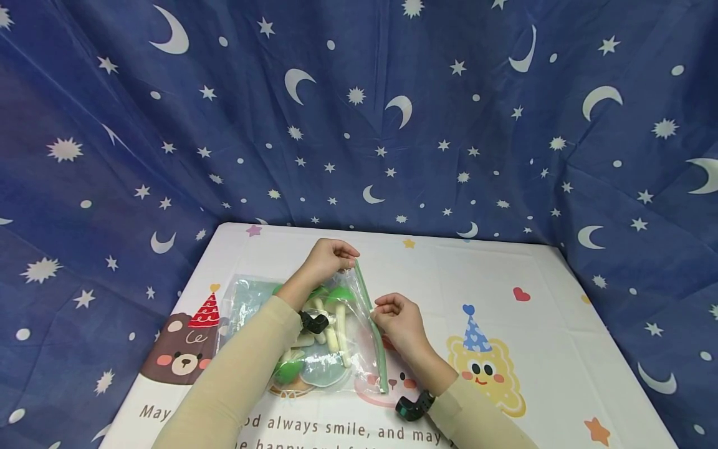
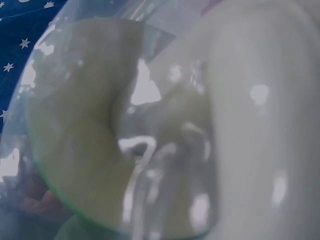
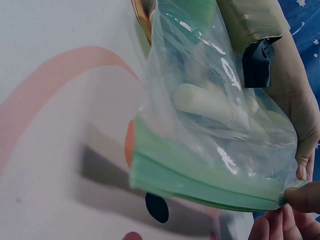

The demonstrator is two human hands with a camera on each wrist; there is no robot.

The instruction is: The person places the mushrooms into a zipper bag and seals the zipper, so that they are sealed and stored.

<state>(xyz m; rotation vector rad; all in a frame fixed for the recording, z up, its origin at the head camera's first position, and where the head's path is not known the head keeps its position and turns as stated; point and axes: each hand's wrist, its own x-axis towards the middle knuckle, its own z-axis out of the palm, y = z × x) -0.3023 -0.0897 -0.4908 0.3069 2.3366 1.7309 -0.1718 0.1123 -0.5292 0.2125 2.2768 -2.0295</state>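
Observation:
A clear zip bag [image 1: 249, 302] with a green zip strip [image 1: 379, 358] lies across the table, its strip end raised toward the right. Inside are several toy mushrooms [image 1: 340, 294] with green caps and long whitish stems. My left hand [image 1: 330, 259] pinches the far end of the strip between thumb and fingers. Nearer to me, my right hand [image 1: 401, 321] pinches the strip partway along; the right wrist view shows its thumb [image 3: 302, 197] on top and fingers beneath. Close up in the left wrist view is a pale mushroom underside [image 2: 75, 120] with a green rim, behind shiny plastic.
A white tablecloth [image 1: 449, 268] printed with cartoon figures, hearts and lettering covers the table. Dark blue curtains [image 1: 359, 156] with moons and stars stand behind it and at both sides. Each wrist carries a black strapped device [image 1: 415, 406].

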